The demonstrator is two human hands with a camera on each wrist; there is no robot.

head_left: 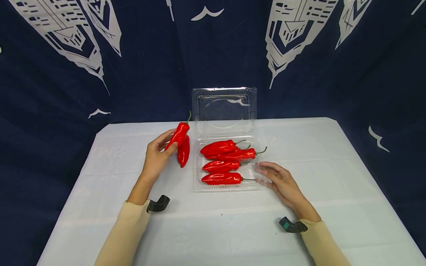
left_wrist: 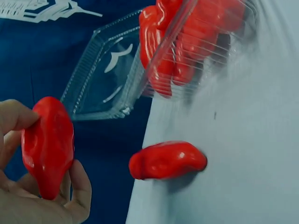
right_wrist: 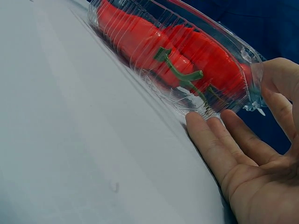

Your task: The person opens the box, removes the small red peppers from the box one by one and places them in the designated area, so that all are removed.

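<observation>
Just left of the clear box [head_left: 229,187], the left hand [head_left: 154,157] pinches a red pepper [head_left: 178,134] between thumb and fingers, above the table [head_left: 229,232]. A second pepper [head_left: 183,152] lies between that hand and the box. The right hand [head_left: 283,184], fingers loosely spread, touches the box's right side. More peppers [head_left: 221,166] lie inside the box, between both hands.

Behind the white table [head_left: 213,232] hangs dark blue cloth [head_left: 219,55] printed with upside-down pale towers [head_left: 301,22] and bird shapes [head_left: 200,16].
</observation>
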